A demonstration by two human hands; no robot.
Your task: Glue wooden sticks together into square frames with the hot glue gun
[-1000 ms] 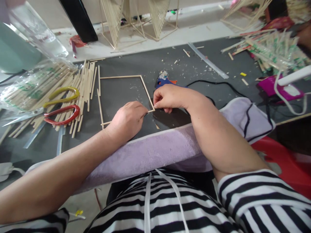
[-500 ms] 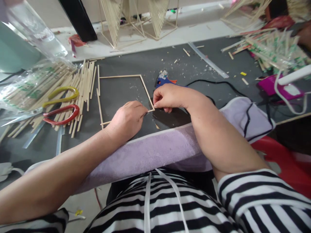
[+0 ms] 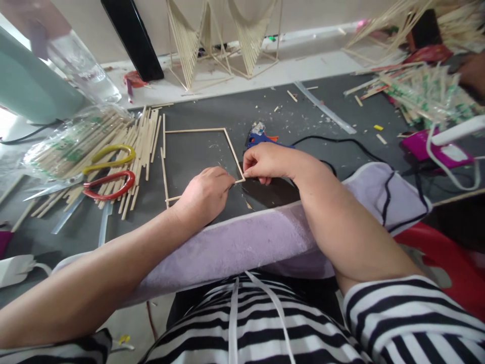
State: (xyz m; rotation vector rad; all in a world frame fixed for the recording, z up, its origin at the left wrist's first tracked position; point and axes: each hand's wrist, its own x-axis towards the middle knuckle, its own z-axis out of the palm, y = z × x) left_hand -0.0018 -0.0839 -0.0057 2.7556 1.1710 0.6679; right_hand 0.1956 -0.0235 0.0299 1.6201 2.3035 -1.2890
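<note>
Thin wooden sticks form a four-sided frame (image 3: pixel 195 131) on the dark grey table. My left hand (image 3: pixel 207 191) is closed over its near side, fingers pinching the stick close to the near right corner. At that corner my right hand (image 3: pixel 267 163) pinches the end of the right-hand stick (image 3: pixel 234 154) between thumb and finger. Just beyond my right hand lies a blue glue gun (image 3: pixel 257 137), partly covered by the hand. Loose sticks (image 3: pixel 140 146) lie left of the frame, with scissors (image 3: pixel 109 184) with a red and a yellow handle on them.
Bagged sticks (image 3: pixel 71 141) lie at left, near a clear bottle (image 3: pixel 91 71). Stick models (image 3: pixel 250 40) and a black phone (image 3: pixel 132 40) stand at the back. A glue stick (image 3: pixel 326 108), a black cable (image 3: pixel 341 141) and wrapped sticks (image 3: pixel 424 91) are at right.
The view has shifted slightly, so everything sits a little lower in the picture. Both hands keep their hold at the frame's corner.
</note>
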